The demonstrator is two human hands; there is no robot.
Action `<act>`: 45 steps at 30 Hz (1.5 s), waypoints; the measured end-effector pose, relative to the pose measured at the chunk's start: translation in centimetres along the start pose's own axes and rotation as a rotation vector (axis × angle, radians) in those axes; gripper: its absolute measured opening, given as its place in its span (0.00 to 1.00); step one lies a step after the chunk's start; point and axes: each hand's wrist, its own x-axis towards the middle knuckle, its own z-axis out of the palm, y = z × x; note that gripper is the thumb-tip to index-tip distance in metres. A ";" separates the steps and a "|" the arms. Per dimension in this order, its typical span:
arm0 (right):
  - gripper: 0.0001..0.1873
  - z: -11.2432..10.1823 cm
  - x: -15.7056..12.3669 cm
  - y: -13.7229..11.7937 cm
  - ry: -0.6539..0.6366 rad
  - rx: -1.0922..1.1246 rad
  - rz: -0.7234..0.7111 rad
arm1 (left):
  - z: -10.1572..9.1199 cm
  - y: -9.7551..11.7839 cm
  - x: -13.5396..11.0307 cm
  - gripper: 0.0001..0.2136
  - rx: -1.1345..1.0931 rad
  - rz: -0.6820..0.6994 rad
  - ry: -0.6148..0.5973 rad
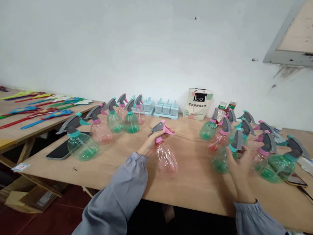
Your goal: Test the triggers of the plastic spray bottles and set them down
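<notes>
My left hand [152, 142] is closed round the neck of a clear pink spray bottle [167, 159] with a grey and pink trigger head. This bottle leans, its base toward the right, over the middle of the table. At the right, my right hand [238, 168] is beside a green spray bottle [220, 160], its thumb and fingers apart near the neck. Whether they touch it is blurred. Around that hand stand several more bottles, among them a green one [275, 167] and a pink one [218, 140].
Another group of spray bottles, including a green one [83, 147], stands at the left by a phone [59, 151]. Behind are light-blue popsicle moulds [166, 109] and a paper bag [197, 106]. A second phone [296, 179] with a cable lies right. Colourful flat sticks [45, 118] cover the left table.
</notes>
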 end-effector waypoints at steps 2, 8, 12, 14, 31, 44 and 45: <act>0.29 0.5 -1.8 -1.8 -0.009 -0.018 -0.027 | -0.2 0.0 0.0 0.20 -0.053 -0.013 0.013; 0.20 4.8 -3.7 -6.5 -0.270 0.171 -0.176 | -0.5 -0.3 0.4 0.22 -0.085 -0.045 -0.033; 0.16 8.1 -2.6 -6.6 -0.367 0.258 -0.201 | -0.2 -0.3 0.4 0.15 -0.084 0.008 0.019; 0.16 8.8 -2.7 -6.4 -0.337 0.276 -0.183 | -0.1 -0.2 0.2 0.11 -0.058 0.002 0.057; 0.17 9.1 -4.2 -5.9 -0.297 0.340 -0.101 | 0.6 -0.1 -0.5 0.09 -0.017 -0.054 0.056; 0.17 9.2 -4.2 -5.4 -0.325 0.387 -0.100 | 0.2 -0.4 -0.6 0.13 -0.003 -0.032 -0.041; 0.17 9.2 -4.2 -5.4 -0.323 0.387 -0.102 | 0.2 -0.5 -0.6 0.13 -0.008 -0.041 -0.030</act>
